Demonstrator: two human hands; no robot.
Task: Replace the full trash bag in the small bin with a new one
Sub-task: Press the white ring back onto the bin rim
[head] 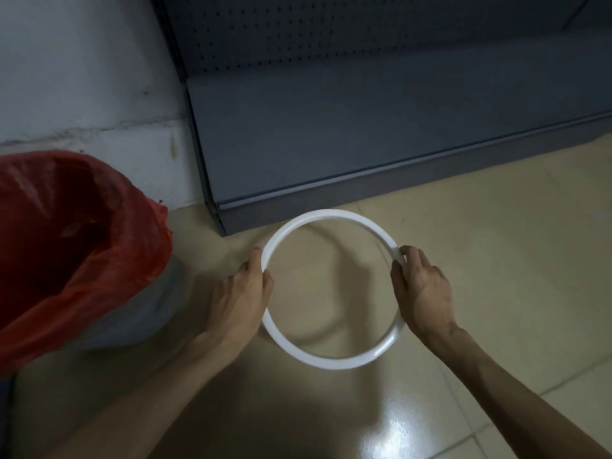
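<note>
A white plastic ring (pixel 334 216) hangs just above the floor, held on both sides. My left hand (pixel 243 299) grips its left edge, thumb on the inside. On the opposite edge my right hand (pixel 422 293) grips the ring the same way. To the left stands a small grey bin (pixel 145 313) lined with a red trash bag (pixel 76 233). The bag's mouth is open and folded down over the bin's rim. What lies inside the bag is dark and cannot be made out.
A grey metal shelf unit (pixel 364 127) with a pegboard back stands against the far side, its base just beyond the ring. A white wall (pixel 82 77) rises behind the bin. Glossy beige floor tiles (pixel 496 260) stretch to the right and toward me.
</note>
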